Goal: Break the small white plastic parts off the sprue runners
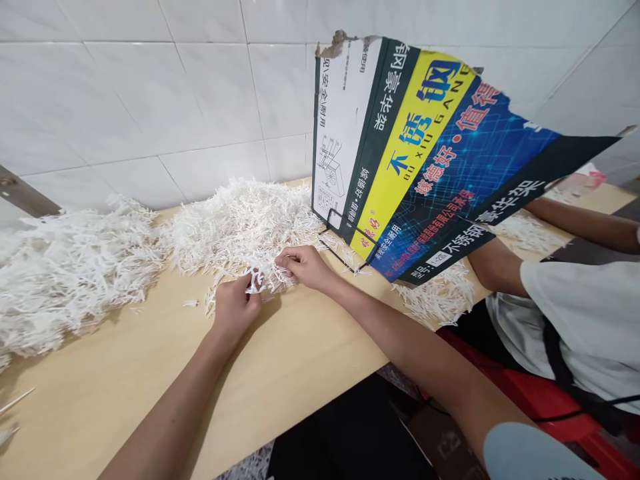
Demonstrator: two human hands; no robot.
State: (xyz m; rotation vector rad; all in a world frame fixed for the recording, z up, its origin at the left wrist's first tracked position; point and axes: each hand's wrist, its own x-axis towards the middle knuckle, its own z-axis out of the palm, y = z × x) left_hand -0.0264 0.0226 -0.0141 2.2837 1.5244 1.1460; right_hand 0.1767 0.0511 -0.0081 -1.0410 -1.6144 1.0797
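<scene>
My left hand (pixel 234 305) is closed around a small white branched plastic piece (pixel 255 280), which pokes out above the thumb and fingers. To its right, my right hand (pixel 306 268) has thumb and fingers pinched together at the near edge of a heap of thin white branched plastic pieces (pixel 245 217). Whatever lies between those right fingertips is too small to make out. Both hands are low over the wooden table (pixel 295 353), a short gap apart.
A larger white heap (pixel 75 273) spreads at the left. On the right, a printed cardboard panel (pixel 420 153) stands in a black wire holder (pixel 350 250). Beyond it sits another person in a white shirt (pixel 590 313), arms over more white pieces (pixel 440 293). Tiled wall (pixel 200 87) behind.
</scene>
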